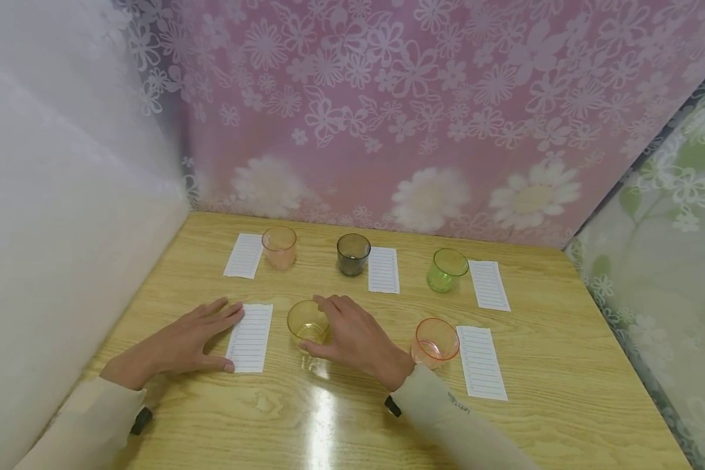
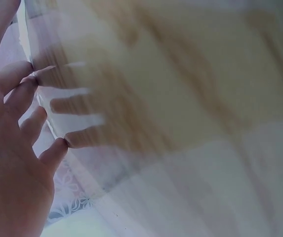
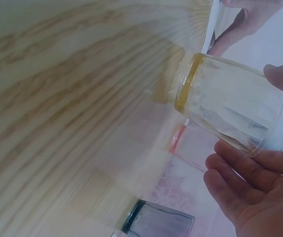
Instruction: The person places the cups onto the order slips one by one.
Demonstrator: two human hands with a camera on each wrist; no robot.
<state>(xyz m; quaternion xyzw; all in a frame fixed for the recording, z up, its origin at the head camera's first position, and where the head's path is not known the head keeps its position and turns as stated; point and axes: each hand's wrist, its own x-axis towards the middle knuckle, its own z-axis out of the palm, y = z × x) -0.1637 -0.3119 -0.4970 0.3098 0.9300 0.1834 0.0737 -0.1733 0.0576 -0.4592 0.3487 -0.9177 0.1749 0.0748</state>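
Observation:
A clear yellow glass point(image 1: 305, 321) stands upright on the table, with my right hand point(image 1: 358, 339) around its right side. The thumb and fingers hold the glass near its rim, seen closer on the yellow glass point(image 3: 230, 101) in the right wrist view. My left hand point(image 1: 182, 343) rests with its fingers spread at the left edge of a lined paper slip point(image 1: 252, 339). Its fingertips touch the slip and table, and nothing is gripped there. A red-rimmed pink glass point(image 1: 435, 343) stands behind my right wrist, partly covered by the sleeve.
Along the back stand an orange-pink glass point(image 1: 279, 248), a dark grey glass point(image 1: 352, 254) and a green glass point(image 1: 446, 269). Lined slips lie beside them: left slip point(image 1: 243, 256), middle slip point(image 1: 384, 269), right slip point(image 1: 489, 284). Another slip point(image 1: 482, 362) lies right of the red-rimmed glass.

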